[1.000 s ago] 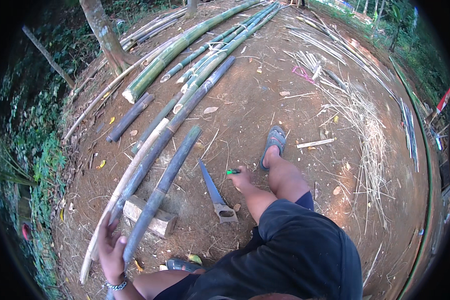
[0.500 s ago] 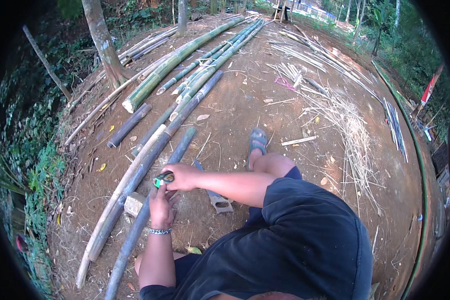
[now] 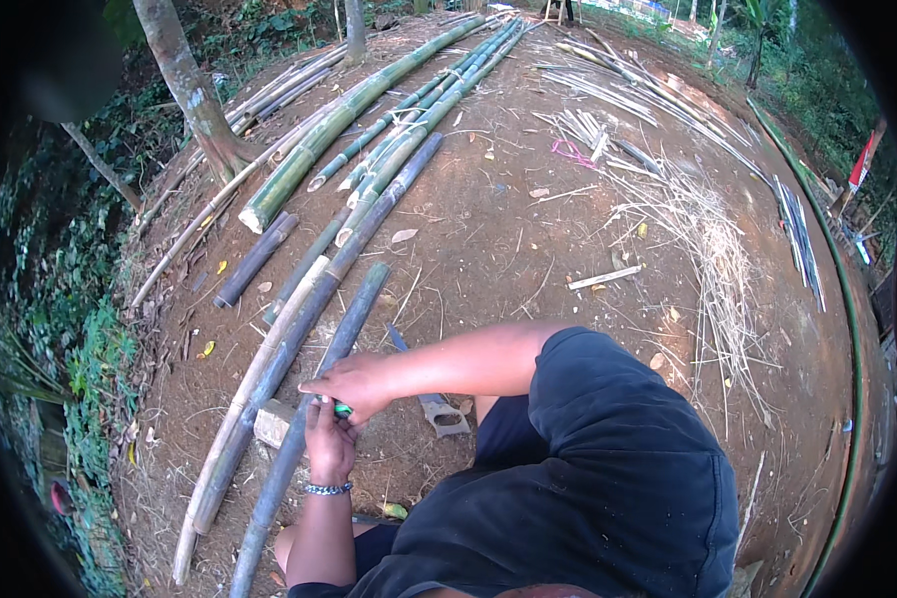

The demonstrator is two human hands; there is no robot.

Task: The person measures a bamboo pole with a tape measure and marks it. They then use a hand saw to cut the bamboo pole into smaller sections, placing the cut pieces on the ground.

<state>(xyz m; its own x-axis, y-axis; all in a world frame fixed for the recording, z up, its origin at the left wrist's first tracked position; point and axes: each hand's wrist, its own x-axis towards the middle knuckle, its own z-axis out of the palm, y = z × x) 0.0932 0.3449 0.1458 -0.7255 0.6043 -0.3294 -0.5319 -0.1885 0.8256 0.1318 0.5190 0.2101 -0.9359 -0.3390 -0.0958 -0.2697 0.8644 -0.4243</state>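
Note:
My right hand (image 3: 357, 387) is closed round a small green-and-black tape measure (image 3: 342, 410), mostly hidden by my fingers. My left hand (image 3: 329, 447), with a chain bracelet at the wrist, meets it from below, its bent fingers against the tape measure. Both hands are just over the right side of a dark bamboo pole (image 3: 277, 478), which slants up and away from me. A pale block (image 3: 273, 423) lies against that pole. To the right of my hands a handsaw (image 3: 443, 417) lies on the soil, part of its blade hidden under my right forearm.
Left of the pole lie a paler stick (image 3: 209, 478) and a longer dark bamboo pole (image 3: 299, 324). Thick green bamboo (image 3: 314, 149) stretches into the distance past a tree trunk (image 3: 194, 95). Shavings (image 3: 713, 239) and split strips (image 3: 608, 100) cover ground at right. Dense plants edge the left.
My right hand has come down and turned over, covering most of the tape measure. My left hand has shifted slightly lower. My right foot and knee have gone out of sight behind my arm.

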